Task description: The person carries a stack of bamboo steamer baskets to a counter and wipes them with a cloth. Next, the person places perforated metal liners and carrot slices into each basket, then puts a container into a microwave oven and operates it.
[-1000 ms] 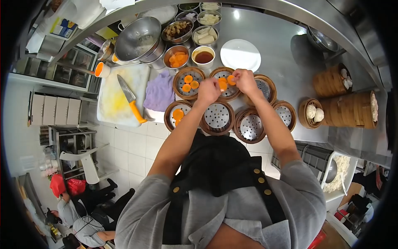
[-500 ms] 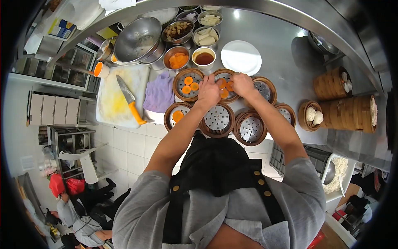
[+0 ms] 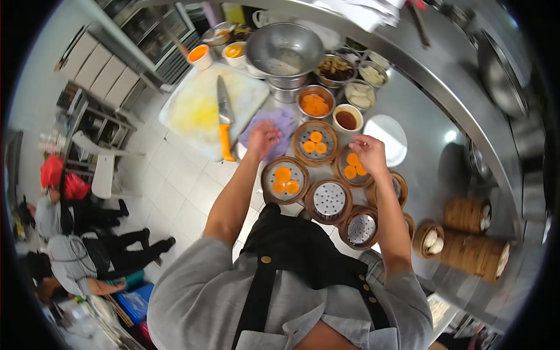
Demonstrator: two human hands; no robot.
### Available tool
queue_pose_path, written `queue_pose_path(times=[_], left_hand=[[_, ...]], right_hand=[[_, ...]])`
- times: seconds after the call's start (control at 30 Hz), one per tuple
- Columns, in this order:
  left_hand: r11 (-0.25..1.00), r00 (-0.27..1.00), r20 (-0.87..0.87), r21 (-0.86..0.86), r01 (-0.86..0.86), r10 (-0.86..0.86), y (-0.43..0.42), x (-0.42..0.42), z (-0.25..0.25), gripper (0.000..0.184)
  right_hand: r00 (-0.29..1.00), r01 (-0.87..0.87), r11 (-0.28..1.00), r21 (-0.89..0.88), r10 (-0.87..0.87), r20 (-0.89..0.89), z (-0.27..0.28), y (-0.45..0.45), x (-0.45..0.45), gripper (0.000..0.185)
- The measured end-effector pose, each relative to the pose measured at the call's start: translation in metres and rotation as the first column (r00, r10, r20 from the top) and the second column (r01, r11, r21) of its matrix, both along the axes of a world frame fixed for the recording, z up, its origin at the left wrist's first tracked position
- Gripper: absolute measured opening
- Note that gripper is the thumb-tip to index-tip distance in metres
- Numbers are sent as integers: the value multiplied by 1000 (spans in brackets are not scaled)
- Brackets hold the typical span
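Note:
My left hand [image 3: 264, 139] hovers over or rests on a crumpled purple cloth [image 3: 286, 125]; contact is hard to tell. Its fingers look loosely spread, with nothing visible in them. Above the edge of a round steamer basket [image 3: 362, 184] is my right hand [image 3: 368, 153], its fingertips drawn together; anything between them is too small to make out. Orange carrot slices [image 3: 350, 172] lie in that basket. Carrot slices [image 3: 315, 137] also sit in a second basket, and larger ones [image 3: 283, 174] in a third. Beside these, another basket [image 3: 329, 199] shows its bare perforated metal liner.
Left of the cloth, a knife [image 3: 225, 119] with an orange handle lies on a white cutting board [image 3: 186, 111]. Behind the baskets stand a bowl of carrots [image 3: 315, 105], a cup of brown sauce [image 3: 346, 120] and a white plate [image 3: 387, 140]. Stacked bamboo steamers [image 3: 475, 256] occupy the right.
Both hands have left the basket where they were together; my left hand moved left to the cloth, my right hand lifted slightly. My view has turned. The lower-left basket now shows more carrot slices.

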State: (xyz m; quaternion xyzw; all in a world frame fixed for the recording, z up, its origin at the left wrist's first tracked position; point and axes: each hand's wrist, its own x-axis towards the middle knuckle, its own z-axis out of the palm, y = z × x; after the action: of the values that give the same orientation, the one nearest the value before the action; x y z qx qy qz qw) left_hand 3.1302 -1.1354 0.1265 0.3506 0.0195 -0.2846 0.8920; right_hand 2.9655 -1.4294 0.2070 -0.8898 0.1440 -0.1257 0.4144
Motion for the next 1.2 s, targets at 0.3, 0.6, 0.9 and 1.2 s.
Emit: queue_pose_path(times=[0.3,0.6,0.9,1.2], left_hand=[[324,372,720,629,-707,-586,13,-16,-25,39],[547,508,750,659,-516,-423,40,-13,-6,28],[610,602,723,656,-445,-338,40,-20,11,16],[451,357,739,646,-617,-571,-89,41,54,15]], right_hand=[[994,-93,941,-327,107,26,-5,16,150,18],[724,-478,620,-622,-124,-679,-9,64,221,41],[820,-288,694,-660,-177,-544,-9,46,219,36],[957,81,986,149,-35,-288,-33,-5,178,15]])
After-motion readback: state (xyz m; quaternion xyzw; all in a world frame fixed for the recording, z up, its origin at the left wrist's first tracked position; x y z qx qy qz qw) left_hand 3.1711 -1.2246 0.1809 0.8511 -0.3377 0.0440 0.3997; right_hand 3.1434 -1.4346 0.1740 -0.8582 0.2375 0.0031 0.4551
